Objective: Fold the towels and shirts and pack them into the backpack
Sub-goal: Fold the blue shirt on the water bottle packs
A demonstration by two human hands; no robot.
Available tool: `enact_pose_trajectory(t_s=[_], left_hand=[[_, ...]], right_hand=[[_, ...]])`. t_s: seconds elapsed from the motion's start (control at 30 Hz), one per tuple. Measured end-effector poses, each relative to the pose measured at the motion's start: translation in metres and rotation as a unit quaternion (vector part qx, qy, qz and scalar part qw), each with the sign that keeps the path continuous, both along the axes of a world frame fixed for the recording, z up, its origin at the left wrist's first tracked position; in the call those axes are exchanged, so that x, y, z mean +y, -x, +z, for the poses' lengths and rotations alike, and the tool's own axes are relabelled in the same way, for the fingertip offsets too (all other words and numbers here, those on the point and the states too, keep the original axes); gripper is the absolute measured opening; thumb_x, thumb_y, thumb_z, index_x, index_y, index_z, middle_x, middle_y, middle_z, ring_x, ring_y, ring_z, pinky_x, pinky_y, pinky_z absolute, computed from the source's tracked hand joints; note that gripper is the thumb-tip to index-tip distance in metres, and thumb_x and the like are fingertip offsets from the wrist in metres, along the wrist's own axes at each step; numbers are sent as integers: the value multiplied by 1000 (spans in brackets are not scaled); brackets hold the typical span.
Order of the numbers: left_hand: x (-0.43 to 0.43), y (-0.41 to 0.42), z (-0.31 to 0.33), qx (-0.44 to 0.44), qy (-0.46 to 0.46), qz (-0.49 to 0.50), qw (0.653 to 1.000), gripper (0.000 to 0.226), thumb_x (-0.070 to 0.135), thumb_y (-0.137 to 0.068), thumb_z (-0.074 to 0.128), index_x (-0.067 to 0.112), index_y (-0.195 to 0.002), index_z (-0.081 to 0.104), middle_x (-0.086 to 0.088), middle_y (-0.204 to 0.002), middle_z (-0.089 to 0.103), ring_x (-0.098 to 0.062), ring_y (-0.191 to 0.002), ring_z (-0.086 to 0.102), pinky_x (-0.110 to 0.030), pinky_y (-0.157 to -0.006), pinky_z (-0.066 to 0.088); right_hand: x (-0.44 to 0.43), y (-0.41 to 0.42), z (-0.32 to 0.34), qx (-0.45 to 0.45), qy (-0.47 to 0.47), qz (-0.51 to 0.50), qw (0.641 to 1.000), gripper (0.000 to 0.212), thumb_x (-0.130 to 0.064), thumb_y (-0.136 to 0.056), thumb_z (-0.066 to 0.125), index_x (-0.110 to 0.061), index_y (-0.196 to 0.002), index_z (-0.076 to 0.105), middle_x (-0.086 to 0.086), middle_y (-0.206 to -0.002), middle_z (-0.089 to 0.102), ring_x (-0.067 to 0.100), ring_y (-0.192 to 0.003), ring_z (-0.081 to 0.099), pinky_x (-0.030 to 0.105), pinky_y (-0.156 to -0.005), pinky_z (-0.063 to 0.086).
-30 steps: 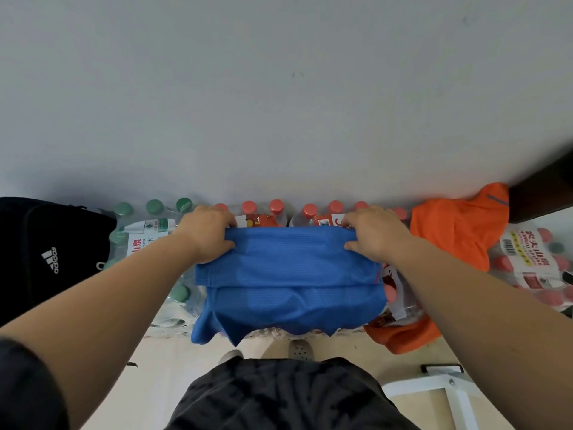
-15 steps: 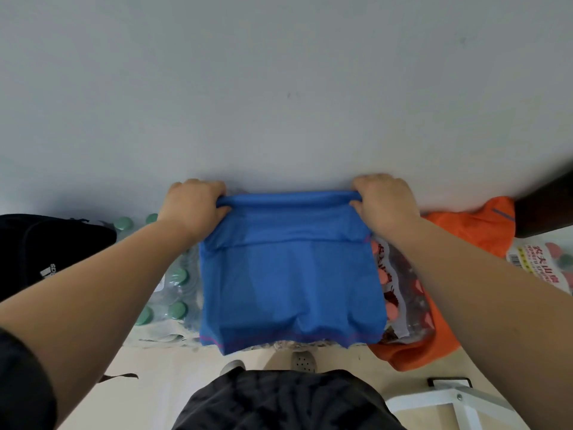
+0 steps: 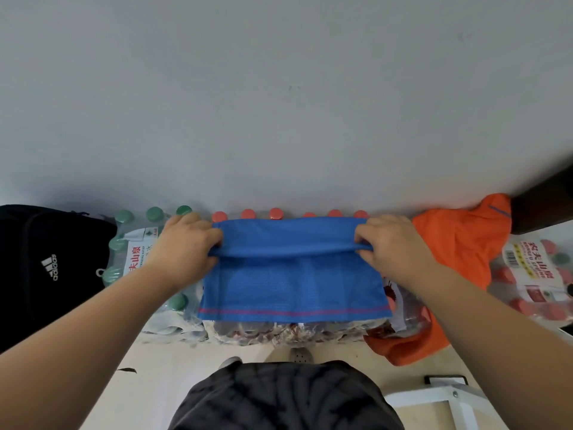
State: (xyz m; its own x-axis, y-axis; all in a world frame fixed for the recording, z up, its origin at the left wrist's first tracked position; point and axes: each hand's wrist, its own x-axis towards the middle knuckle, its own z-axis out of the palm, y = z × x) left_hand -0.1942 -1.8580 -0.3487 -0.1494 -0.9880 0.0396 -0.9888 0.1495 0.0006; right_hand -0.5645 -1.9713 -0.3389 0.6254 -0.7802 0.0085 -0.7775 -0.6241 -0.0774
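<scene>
Blue shirt (image 3: pixel 293 280) now lower than half a second ago, back over the red-cap bottle pack (image 3: pixel 279 328); top fold rolled toward the person. Left hand (image 3: pixel 186 246) and right hand (image 3: pixel 392 245) each closed on a fold end. One black backpack (image 3: pixel 37 268) far left, one orange shirt (image 3: pixel 459 243) right, three bottle packs.

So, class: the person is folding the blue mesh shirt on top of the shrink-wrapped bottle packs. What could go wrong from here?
1. The blue mesh shirt lies on lumpy shrink-wrapped bottle packs, so the fold may crease unevenly.
2. Its striped hem overhangs the packs' front edge and might slide floorward once the left hand and right hand release.
</scene>
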Motion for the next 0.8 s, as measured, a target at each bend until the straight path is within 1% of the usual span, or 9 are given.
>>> enact_pose_trajectory(t_s=[0.07, 0.17, 0.2, 0.27, 0.37, 0.43, 0.5, 0.6, 0.8], left_hand=[[10, -2, -8, -16, -35, -15, 999, 19, 43, -62, 67, 25, -63, 63, 8, -61, 53, -24, -69, 54, -35, -66, 40], [14, -3, -9, -9, -63, -1, 998, 49, 69, -77, 48, 26, -58, 62, 11, -57, 50, -19, -67, 50, -33, -68, 45], [12, -2, -7, 4, -48, 7, 999, 50, 65, -82, 47, 24, -56, 60, 10, -57, 50, -20, -65, 50, -34, -65, 47], [4, 2, -2, 28, -7, 28, 999, 36, 45, -85, 63, 20, -59, 58, 3, -60, 54, -25, -64, 52, -36, -61, 49], [-16, 12, 6, 55, -11, 74, 996, 14, 31, -87, 66, 17, -89, 67, -4, -86, 65, -32, -85, 58, -41, -70, 51], [-30, 18, 6, 42, -74, 93, 992, 33, 35, -93, 57, 22, -123, 63, -3, -118, 63, -30, -109, 55, -43, -89, 49], [-40, 20, 1, 25, -136, 101, 985, 49, 39, -96, 52, 24, -142, 48, -1, -138, 53, -28, -125, 48, -44, -101, 42], [-47, 20, -6, 10, -178, 113, 977, 50, 41, -94, 56, 23, -140, 49, -3, -135, 53, -28, -124, 48, -45, -103, 42], [-54, 12, -3, 14, -211, 117, 970, 24, 42, -86, 65, 28, -105, 63, 1, -107, 60, -24, -105, 52, -42, -92, 48]], right_hand=[[7, 4, -4, 46, -42, 10, 998, 28, -46, -69, 81, -28, -83, 66, -9, -80, 62, 21, -87, 59, 39, -79, 43], [9, 3, -6, 54, -100, -5, 994, 59, -85, -69, 49, -32, -85, 68, -14, -78, 63, 14, -85, 54, 37, -78, 46], [8, 0, -6, 25, -96, -16, 995, 61, -85, -73, 42, -31, -83, 68, -13, -76, 63, 15, -82, 55, 37, -76, 48], [2, -8, -6, -17, -53, -32, 998, 50, -70, -84, 44, -27, -85, 69, -6, -80, 65, 22, -83, 59, 39, -76, 50], [-12, -29, -3, -6, -33, -60, 998, 35, -44, -93, 55, -21, -117, 67, 4, -109, 67, 29, -105, 58, 43, -90, 49], [-20, -40, -3, 43, -64, -65, 995, 47, -40, -97, 53, -22, -140, 52, 3, -134, 58, 28, -123, 50, 44, -102, 42], [-24, -47, -6, 91, -83, -66, 990, 50, -39, -99, 51, -25, -146, 44, 0, -142, 51, 25, -130, 45, 44, -106, 37], [-27, -48, -10, 124, -82, -77, 986, 40, -38, -97, 53, -29, -137, 51, 0, -130, 57, 25, -121, 47, 42, -100, 37], [-32, -40, -7, 126, -116, -80, 982, 28, -41, -95, 61, -26, -117, 66, -2, -109, 54, 24, -112, 48, 41, -95, 41]])
